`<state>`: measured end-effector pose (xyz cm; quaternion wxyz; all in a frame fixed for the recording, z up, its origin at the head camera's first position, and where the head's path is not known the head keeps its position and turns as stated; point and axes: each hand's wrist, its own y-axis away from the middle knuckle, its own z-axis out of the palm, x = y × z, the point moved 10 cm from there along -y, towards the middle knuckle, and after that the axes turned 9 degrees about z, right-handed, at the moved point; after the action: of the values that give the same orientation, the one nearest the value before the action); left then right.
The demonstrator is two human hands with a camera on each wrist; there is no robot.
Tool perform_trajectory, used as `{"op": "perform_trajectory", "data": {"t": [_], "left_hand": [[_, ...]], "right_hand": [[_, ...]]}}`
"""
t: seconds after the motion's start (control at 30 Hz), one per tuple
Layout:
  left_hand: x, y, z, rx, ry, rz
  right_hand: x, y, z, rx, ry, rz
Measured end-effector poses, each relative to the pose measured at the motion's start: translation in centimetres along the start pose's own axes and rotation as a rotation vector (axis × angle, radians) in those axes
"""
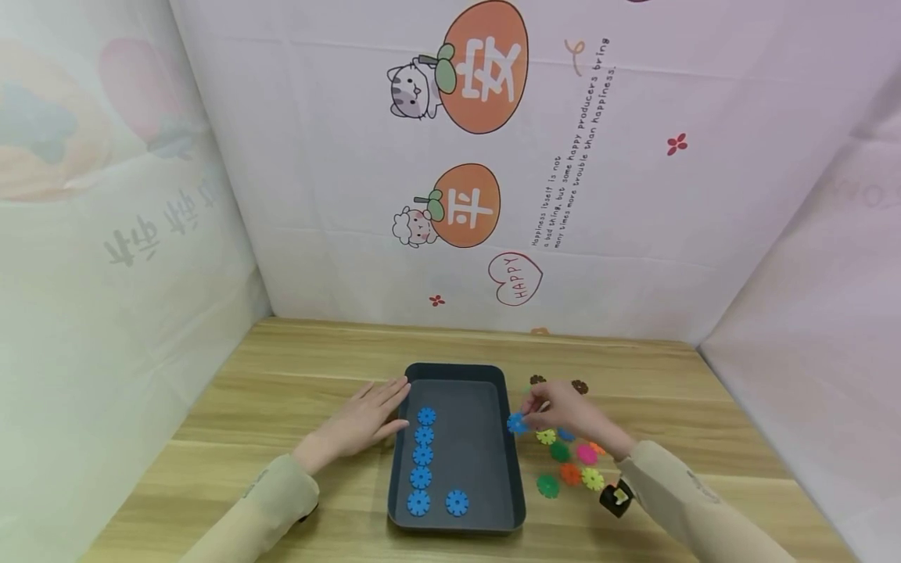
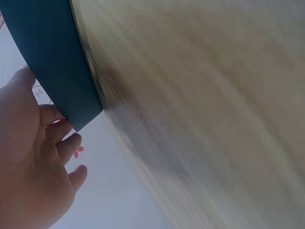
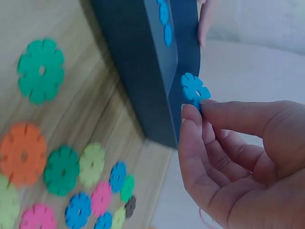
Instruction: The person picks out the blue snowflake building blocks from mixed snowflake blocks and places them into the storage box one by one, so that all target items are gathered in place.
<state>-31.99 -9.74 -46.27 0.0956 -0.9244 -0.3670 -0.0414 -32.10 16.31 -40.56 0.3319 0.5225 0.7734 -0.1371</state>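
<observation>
A blue notched plastic disc (image 3: 193,88) with a small centre hole is pinched between thumb and forefinger of my right hand (image 1: 563,408), at the right rim of a dark grey tray (image 1: 461,453). Inside the tray, blue discs (image 1: 421,477) form a column along the left side, and a single blue disc (image 1: 457,503) lies apart to their right, near the front. My left hand (image 1: 362,420) rests against the tray's left wall, fingers extended, fingertips at the rim. The left wrist view shows that hand (image 2: 35,143) touching the tray's outer wall (image 2: 52,52).
Right of the tray, loose discs lie scattered on the wooden table (image 1: 338,356): a green disc (image 1: 547,485), an orange disc (image 1: 571,474), a pink disc (image 1: 586,453) and several others. White printed cloth (image 1: 338,195) stands behind and at both sides.
</observation>
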Motion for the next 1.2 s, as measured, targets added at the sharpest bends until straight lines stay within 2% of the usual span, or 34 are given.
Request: {"op": "perform_trajectory", "data": {"t": [0.2,0.47,0.7,1.2], "left_hand": [[0.0,0.0,0.0,0.009,0.001,0.002],[0.1,0.1,-0.1,0.009,0.007,-0.001],[0.1,0.1,0.0,0.006,0.000,-0.001],[0.2,-0.2,0.0,-0.009,0.004,-0.005]], "right_hand": [[-1.5,-0.6,2.0,-0.026,0.018,-0.018],[-3.6,-1.4,5.7,-0.126,-0.007,-0.063],[-4.5,-1.6,8.4,-0.160,0.023,-0.064],[-4.5,-1.7,10.5,-0.169,-0.041,-0.052]]}}
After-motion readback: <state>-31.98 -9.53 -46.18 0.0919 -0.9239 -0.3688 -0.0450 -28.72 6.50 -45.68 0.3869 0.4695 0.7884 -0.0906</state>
